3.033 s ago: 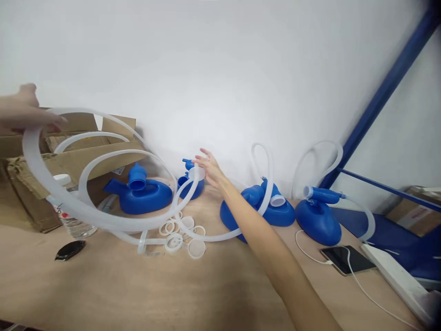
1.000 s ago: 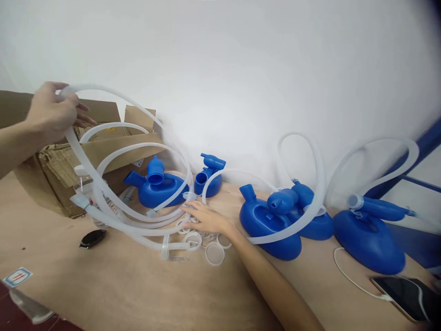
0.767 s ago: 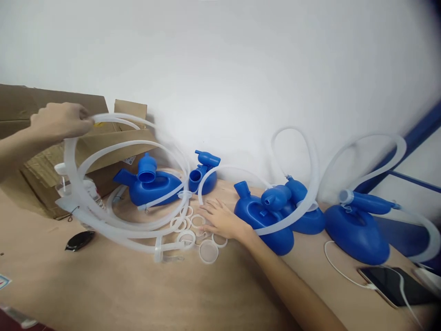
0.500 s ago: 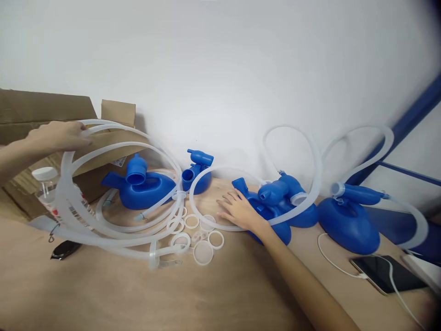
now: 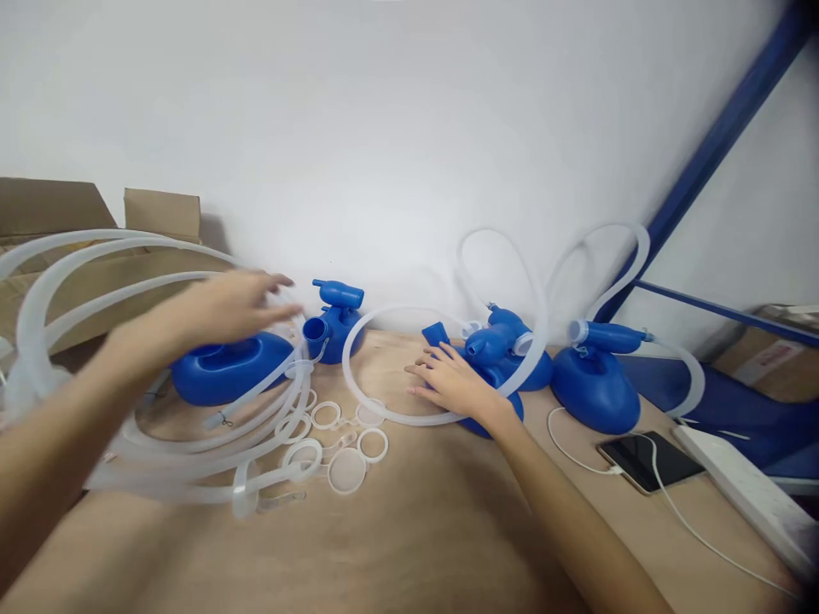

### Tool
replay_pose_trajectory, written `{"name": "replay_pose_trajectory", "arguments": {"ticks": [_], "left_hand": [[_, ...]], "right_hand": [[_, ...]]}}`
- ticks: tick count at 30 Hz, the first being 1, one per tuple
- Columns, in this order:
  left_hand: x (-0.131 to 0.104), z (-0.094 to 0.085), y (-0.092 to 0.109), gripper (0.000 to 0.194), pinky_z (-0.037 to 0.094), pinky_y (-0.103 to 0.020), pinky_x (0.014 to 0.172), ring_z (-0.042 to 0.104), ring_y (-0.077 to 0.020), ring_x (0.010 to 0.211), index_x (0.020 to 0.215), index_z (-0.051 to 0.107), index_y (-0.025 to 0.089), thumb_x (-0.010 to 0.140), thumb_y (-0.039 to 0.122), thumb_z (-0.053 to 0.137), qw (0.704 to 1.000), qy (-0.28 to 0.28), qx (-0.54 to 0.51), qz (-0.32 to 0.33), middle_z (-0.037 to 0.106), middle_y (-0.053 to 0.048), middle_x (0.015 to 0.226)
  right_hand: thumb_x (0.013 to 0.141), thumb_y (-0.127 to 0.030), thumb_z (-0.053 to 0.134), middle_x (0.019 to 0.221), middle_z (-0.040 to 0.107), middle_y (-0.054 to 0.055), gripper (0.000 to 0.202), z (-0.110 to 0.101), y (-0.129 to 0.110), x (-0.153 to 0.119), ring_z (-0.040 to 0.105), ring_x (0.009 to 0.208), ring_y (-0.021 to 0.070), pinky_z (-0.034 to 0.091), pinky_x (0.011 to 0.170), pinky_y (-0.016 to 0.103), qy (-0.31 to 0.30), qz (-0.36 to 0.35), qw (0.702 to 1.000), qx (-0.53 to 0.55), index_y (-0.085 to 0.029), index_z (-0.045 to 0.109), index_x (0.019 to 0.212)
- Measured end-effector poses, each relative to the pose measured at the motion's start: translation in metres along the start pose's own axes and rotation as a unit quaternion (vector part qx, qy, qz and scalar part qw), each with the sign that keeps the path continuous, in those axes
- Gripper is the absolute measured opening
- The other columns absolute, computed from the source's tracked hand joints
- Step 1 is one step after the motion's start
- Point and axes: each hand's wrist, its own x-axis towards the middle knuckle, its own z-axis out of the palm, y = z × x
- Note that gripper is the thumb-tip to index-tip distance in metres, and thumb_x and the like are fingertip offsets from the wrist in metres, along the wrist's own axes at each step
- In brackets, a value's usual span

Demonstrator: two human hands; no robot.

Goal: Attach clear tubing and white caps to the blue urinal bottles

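My left hand (image 5: 238,303), slightly blurred, reaches over a blue urinal bottle (image 5: 234,371) with its fingers stretched out and apart. Just below its fingertips, a bundle of coiled clear tubing (image 5: 95,298) passes through a pale ring. My right hand (image 5: 451,385) is open, fingers spread, beside another blue urinal bottle (image 5: 496,362) and over a loop of tubing (image 5: 351,375); whether it touches them I cannot tell. Between the hands stands a blue urinal bottle (image 5: 339,333) with a separate blue spout piece (image 5: 341,294) on top. Several white ring caps (image 5: 347,471) lie in front.
Farther right stands a blue urinal bottle (image 5: 595,392) with tubing attached. A phone (image 5: 649,463) on a white cable and a white power strip (image 5: 748,490) lie near the table's right edge. An open cardboard box (image 5: 163,213) is at the back left.
My left hand has let go of the tubing at the far left and moved right, over the blue bottle. My right hand stays about where it was. The view has turned right.
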Motion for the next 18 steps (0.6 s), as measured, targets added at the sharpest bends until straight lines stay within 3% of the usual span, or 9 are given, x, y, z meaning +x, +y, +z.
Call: {"name": "replay_pose_trajectory", "arguments": {"ticks": [3,6,8,11,14,18], "left_hand": [[-0.017,0.035,0.054,0.075,0.048,-0.049,0.108,0.066,-0.0386,0.124,0.148,0.059,0.034,0.083,0.072,0.06,0.98,-0.155,-0.07,0.103,0.071,-0.008,0.138],[-0.027,0.07,0.095,0.082,0.045,-0.044,0.114,0.059,-0.0354,0.137,0.155,0.051,0.039,0.08,0.07,0.064,0.947,-0.253,-0.109,0.165,0.056,-0.004,0.158],[-0.025,0.092,0.119,0.084,0.041,-0.045,0.118,0.052,-0.0347,0.145,0.161,0.042,0.039,0.084,0.07,0.06,0.924,-0.288,-0.127,0.216,0.045,-0.004,0.166],[-0.015,0.124,0.156,0.088,0.038,-0.048,0.12,0.046,-0.0371,0.149,0.164,0.037,0.036,0.085,0.068,0.06,0.912,-0.279,-0.164,0.253,0.045,-0.006,0.165],[-0.006,0.154,0.192,0.092,0.041,-0.047,0.116,0.051,-0.04,0.145,0.163,0.038,0.029,0.083,0.066,0.065,0.925,-0.229,-0.222,0.206,0.051,-0.013,0.16],[-0.002,0.186,0.231,0.094,0.044,-0.05,0.113,0.053,-0.0434,0.141,0.161,0.036,0.017,0.086,0.07,0.057,0.937,-0.174,-0.26,0.153,0.046,-0.024,0.16]], "right_hand": [[0.104,-0.034,0.057,0.125,0.071,0.017,0.032,-0.035,-0.008,-0.026,0.055,0.133,0.0378,0.046,0.112,0.058,0.036,0.033,0.998,-0.036,-0.019,0.073,0.127],[0.108,-0.037,0.046,0.115,0.074,0.012,0.036,-0.072,-0.007,-0.055,0.063,0.121,0.0321,0.056,0.1,0.049,0.052,0.04,0.998,0.015,-0.024,0.071,0.131],[0.107,-0.048,0.049,0.121,0.072,0.009,0.04,-0.091,0.004,-0.073,0.063,0.122,0.0313,0.057,0.101,0.049,0.078,0.079,0.993,0.051,-0.03,0.067,0.138],[0.102,-0.058,0.052,0.137,0.065,0.01,0.049,-0.1,0.035,-0.095,0.061,0.128,0.0355,0.053,0.106,0.055,0.108,0.176,0.976,0.064,-0.033,0.063,0.144],[0.1,-0.062,0.053,0.151,0.054,0.01,0.06,-0.088,0.07,-0.108,0.056,0.137,0.0341,0.052,0.11,0.051,0.142,0.228,0.957,0.113,-0.033,0.053,0.152],[0.099,-0.066,0.052,0.156,0.05,0.011,0.064,-0.066,0.094,-0.113,0.045,0.147,0.0356,0.04,0.119,0.058,0.097,0.253,0.96,0.077,-0.03,0.053,0.152]]}}
